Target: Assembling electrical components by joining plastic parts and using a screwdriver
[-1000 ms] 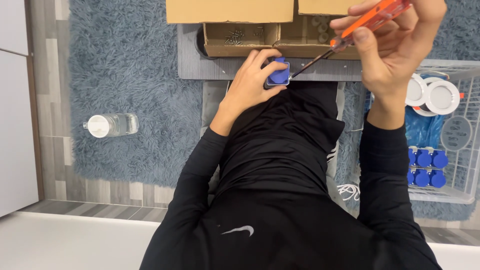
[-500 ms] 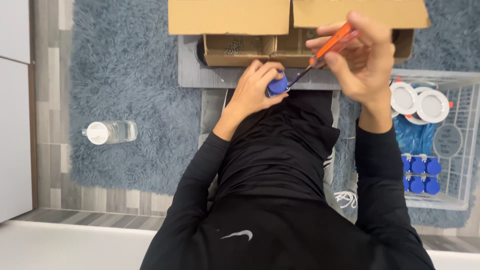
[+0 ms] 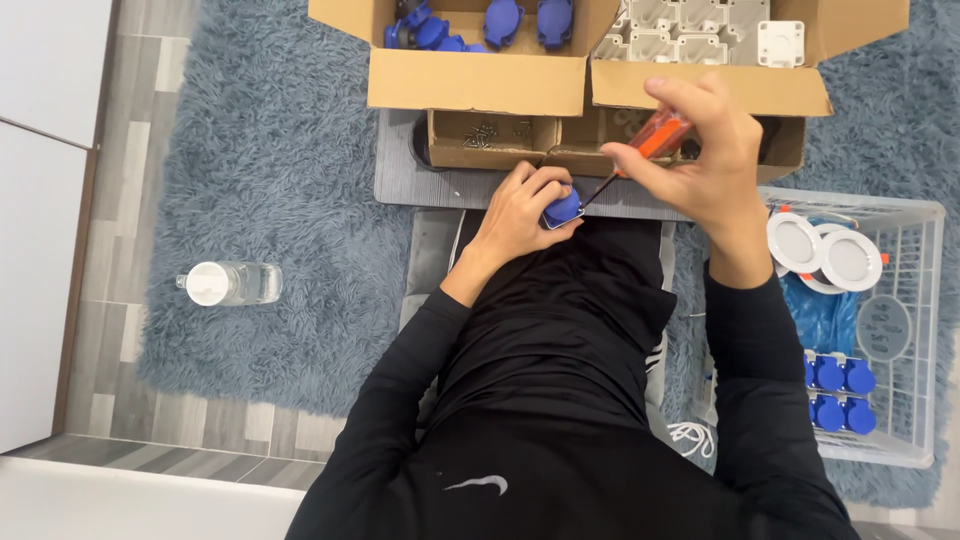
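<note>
My left hand [image 3: 520,215] grips a small blue plastic part [image 3: 563,207] above my lap. Over it, my right hand [image 3: 700,160] holds an orange-handled screwdriver [image 3: 655,140] tilted down to the left, and its dark shaft tip touches the blue part. Both arms are in black sleeves. Just beyond the hands stands a small open cardboard tray [image 3: 480,140] with loose screws in it.
Open cardboard boxes at the top hold blue parts [image 3: 500,20] and white moulded housings [image 3: 690,20]. A white wire basket [image 3: 915,330] at the right holds round white discs and several blue parts. A clear bottle [image 3: 230,283] lies on the shaggy blue-grey rug [image 3: 270,200] at the left.
My right hand has come down and to the left with the screwdriver, bringing its tip onto the blue part. The view has tilted, showing more of the boxes.
</note>
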